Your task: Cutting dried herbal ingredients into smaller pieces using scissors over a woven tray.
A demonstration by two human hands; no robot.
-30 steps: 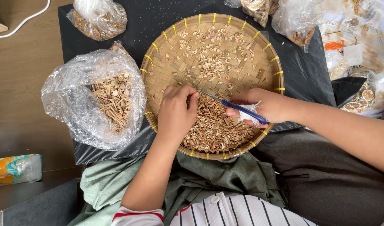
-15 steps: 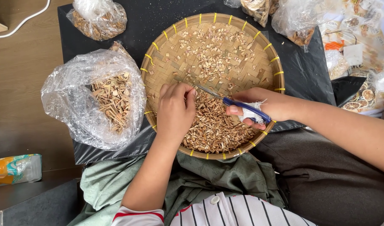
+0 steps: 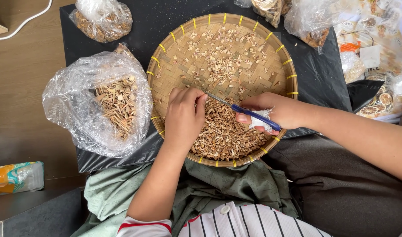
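Over the woven tray's (image 3: pixel 285 66) six o'clock heap, my left hand (image 3: pixel 183 116) pinches a dried piece while my right hand (image 3: pixel 277 112) grips blue-handled scissors (image 3: pixel 242 110) to it.

the left hand (image 3: pixel 183 116) curls over whatever its fingertips pinch, hiding it. the scissors (image 3: pixel 242 110) handles vanish inside the right hand (image 3: pixel 277 112), and the clear bags (image 3: pixel 271 6) at the top are cut by the edge.
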